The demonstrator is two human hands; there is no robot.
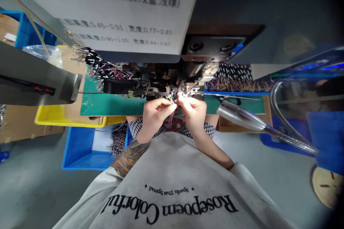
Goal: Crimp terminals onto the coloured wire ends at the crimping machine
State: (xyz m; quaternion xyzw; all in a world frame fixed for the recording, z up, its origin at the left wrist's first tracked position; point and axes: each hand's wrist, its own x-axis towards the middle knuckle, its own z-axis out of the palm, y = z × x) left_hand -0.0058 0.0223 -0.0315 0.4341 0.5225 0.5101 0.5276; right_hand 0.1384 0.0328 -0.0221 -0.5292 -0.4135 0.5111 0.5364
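Coloured wires (170, 98) pinched by the left hand (158, 113), thumb against forefinger, just in front of the machine (163, 75).
Fingertips of the right hand (192, 111) sit together near the metal tooling (186, 90) — whether they grip a wire, I cannot tell. Fanned strands could snag or stray crooked; fingers this close could be nipped — should the tooling move.

- Thin, loose wires (171, 117): yellow, blue, orange and purple among them
- Flat, rectangular table (107, 106): plain green
- Shallow plastic tray (44, 114): bright yellow
- Rectangular plastic bin (77, 152): solid blue
- Printed paper sheet (129, 18): white, black characters
- Cloth T-shirt (172, 166): pale grey, black lettering
- Cloth shorts (210, 130): black-and-white repeating pattern
- Metal lamp head (239, 115): silver
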